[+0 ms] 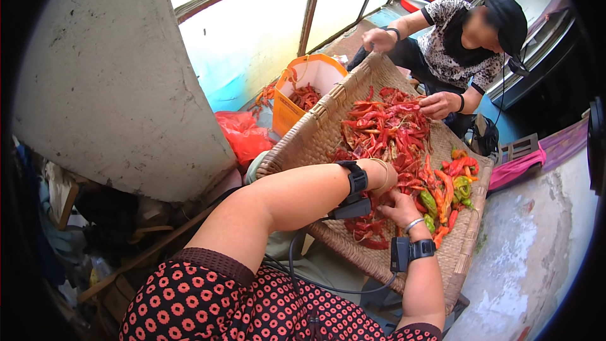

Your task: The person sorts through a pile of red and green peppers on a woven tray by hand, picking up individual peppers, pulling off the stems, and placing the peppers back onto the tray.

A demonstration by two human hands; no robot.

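Observation:
A large woven basket tray lies tilted in front of me, holding a heap of dried red chili peppers. Fresher orange and red peppers and several green ones lie at its right side. My left hand reaches over the near part of the heap, its fingers mostly hidden behind the hand. Close beside it, my right hand has its fingers bent together among the red peppers; what they pinch, if anything, is too small to name.
Across the tray a person in a dark cap grips its far edge with one hand and touches the chilies with the other. A yellow-orange bag with dried chilies and a red plastic bag stand left of the tray.

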